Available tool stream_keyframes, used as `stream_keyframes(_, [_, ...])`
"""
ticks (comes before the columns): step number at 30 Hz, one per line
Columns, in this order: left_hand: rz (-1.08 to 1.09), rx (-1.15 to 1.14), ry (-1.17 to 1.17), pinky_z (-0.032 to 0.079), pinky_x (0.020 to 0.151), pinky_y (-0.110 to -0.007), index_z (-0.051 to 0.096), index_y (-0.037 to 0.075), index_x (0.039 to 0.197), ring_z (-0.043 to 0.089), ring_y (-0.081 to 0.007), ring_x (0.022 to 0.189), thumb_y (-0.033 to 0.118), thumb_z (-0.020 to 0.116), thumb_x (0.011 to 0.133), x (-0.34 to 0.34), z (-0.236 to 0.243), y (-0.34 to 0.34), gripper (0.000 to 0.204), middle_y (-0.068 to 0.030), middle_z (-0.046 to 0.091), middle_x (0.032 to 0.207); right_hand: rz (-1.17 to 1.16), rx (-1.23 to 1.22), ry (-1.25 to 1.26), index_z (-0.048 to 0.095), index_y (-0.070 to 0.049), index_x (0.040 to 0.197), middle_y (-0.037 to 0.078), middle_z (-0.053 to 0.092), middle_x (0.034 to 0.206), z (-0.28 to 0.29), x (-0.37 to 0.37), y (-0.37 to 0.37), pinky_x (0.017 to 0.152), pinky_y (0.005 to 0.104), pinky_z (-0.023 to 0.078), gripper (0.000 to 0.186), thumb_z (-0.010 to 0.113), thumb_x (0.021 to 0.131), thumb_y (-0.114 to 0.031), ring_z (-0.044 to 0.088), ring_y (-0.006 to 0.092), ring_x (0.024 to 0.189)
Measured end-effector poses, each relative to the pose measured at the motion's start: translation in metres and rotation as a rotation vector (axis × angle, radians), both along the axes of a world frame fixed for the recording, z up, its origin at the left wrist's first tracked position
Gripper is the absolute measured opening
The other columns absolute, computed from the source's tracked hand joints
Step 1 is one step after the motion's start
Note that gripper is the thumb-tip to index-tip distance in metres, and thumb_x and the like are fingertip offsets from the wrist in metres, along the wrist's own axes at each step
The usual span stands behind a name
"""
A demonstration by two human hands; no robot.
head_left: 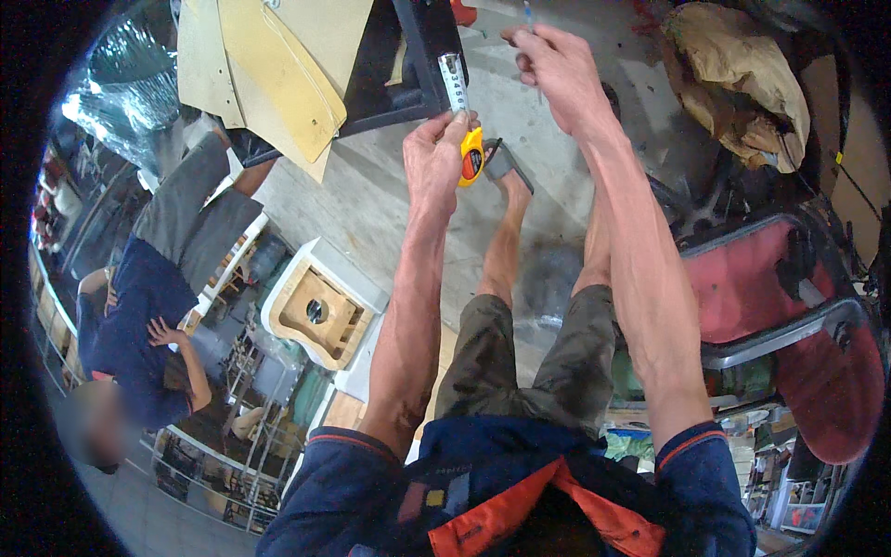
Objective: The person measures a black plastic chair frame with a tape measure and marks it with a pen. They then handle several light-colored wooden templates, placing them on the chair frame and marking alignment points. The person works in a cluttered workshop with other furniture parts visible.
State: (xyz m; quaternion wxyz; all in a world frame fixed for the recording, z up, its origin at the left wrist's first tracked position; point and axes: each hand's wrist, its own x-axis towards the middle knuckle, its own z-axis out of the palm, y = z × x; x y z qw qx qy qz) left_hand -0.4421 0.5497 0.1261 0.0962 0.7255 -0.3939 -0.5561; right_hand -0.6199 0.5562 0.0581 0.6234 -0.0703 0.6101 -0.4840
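Note:
My left hand (434, 158) is closed around a yellow and orange tape measure (471, 156). A short length of its metal blade (454, 82) is pulled out, with its end close against the dark frame (423, 58) at the top. Up and to the right, my right hand (561, 76) is raised over the floor, its fingers pinched around a thin pen (527, 13) with a bluish end. Most of the pen is hidden by the fingers. Yellow and cream panels (278, 70) lie on the dark frame, left of my left hand.
A red padded chair (752, 288) stands at the right, below crumpled brown paper (738, 84). On the left, another person (139, 306) stands with a hand at the waist. A white-edged wooden piece (320, 306) sits left of my left forearm. Clear plastic wrapping (121, 79) lies upper left.

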Motion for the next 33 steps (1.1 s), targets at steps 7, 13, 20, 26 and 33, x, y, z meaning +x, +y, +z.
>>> stream_keyframes(7, [0.008, 0.046, 0.027, 0.054, 0.072, -0.028, 0.069, -0.006, 0.117, 0.067, -0.0149, 0.08, 0.016, 0.063, 0.1, 0.003, 0.003, -0.003, 0.029, -0.0084, 0.071, 0.095, -0.148, 0.028, -0.055, 0.074, -0.001, 0.095, -0.002, 0.05, 0.067, 0.005, -0.01, 0.036, 0.056, 0.029, 0.041, 0.031, 0.061, 0.098, -0.029, 0.045, 0.0091, 0.061])
stream_keyframes(13, [0.018, 0.015, 0.016, 0.053, 0.073, -0.026, 0.068, -0.007, 0.12, 0.067, -0.0134, 0.082, 0.012, 0.063, 0.1, 0.003, 0.003, 0.0, 0.028, -0.0072, 0.072, 0.095, -0.095, 0.06, 0.005, 0.074, -0.001, 0.11, 0.0, 0.056, 0.068, 0.015, -0.015, 0.049, 0.058, 0.0268, 0.042, 0.025, 0.065, 0.096, -0.019, 0.049, 0.0085, 0.061])
stream_keyframes(20, [0.046, -0.031, 0.006, 0.053, 0.076, -0.027, 0.07, -0.007, 0.118, 0.067, -0.0134, 0.083, 0.011, 0.065, 0.099, -0.002, 0.003, 0.004, 0.027, -0.0084, 0.073, 0.098, -0.075, -0.089, 0.166, 0.075, -0.002, 0.111, 0.009, 0.072, 0.081, 0.019, -0.011, 0.047, 0.062, 0.0302, 0.048, 0.023, 0.064, 0.094, -0.013, 0.058, 0.0133, 0.064])
stream_keyframes(26, [0.061, 0.007, 0.035, 0.053, 0.076, -0.027, 0.067, -0.009, 0.121, 0.066, -0.0136, 0.083, 0.012, 0.064, 0.099, 0.001, 0.002, 0.003, 0.03, -0.0073, 0.072, 0.096, 0.114, -0.275, 0.59, 0.077, -0.006, 0.107, 0.008, 0.07, 0.084, 0.019, -0.007, 0.024, 0.068, 0.0333, 0.05, 0.019, 0.067, 0.093, -0.015, 0.062, 0.018, 0.071])
stream_keyframes(33, [0.066, 0.057, 0.064, 0.053, 0.074, -0.027, 0.064, -0.009, 0.125, 0.067, -0.0141, 0.081, 0.013, 0.062, 0.1, 0.003, 0.002, 0.0, 0.033, -0.0064, 0.07, 0.092, 0.269, -0.405, 0.749, 0.078, -0.008, 0.091, 0.016, 0.07, 0.086, 0.021, -0.004, -0.019, 0.079, 0.0479, 0.053, 0.019, 0.067, 0.081, -0.021, 0.068, 0.037, 0.084])
